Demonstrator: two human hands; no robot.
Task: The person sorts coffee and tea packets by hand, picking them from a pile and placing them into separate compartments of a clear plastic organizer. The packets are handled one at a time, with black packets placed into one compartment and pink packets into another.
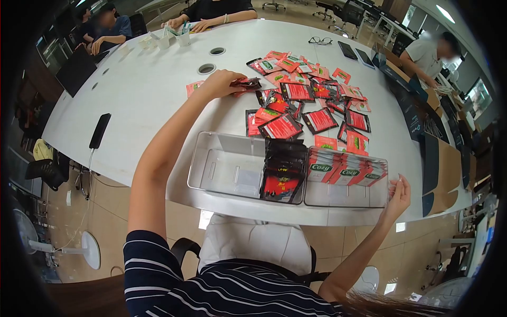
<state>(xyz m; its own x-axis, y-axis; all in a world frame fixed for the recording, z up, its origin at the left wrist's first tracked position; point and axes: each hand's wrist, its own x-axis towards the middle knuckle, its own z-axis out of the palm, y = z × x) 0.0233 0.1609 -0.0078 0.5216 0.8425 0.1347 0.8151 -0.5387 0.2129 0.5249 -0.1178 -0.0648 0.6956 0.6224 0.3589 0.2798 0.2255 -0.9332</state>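
Note:
My left hand [219,84] is reached out over the table, its fingers closed around a few black-and-red sachets [248,83]. Just to its right spreads a loose pile of sachets [296,91], some black and red, others pink with a green "Cozy" label. Nearer to me stand two clear plastic bins side by side. Upright black sachets [283,177] fill the right end of the left bin [211,182]. Rows of pink Cozy sachets [340,169] stand in the right bin [343,198]. Beside that bin's right wall is my right hand [400,193], open, holding nothing.
A black phone [100,131] with a cable lies to the left. Eyeglasses [320,40] and two phones [347,50] are at the back right. Cardboard boxes [442,164] line the right edge. Other people sit around the table, one [211,16] near small cups [182,38].

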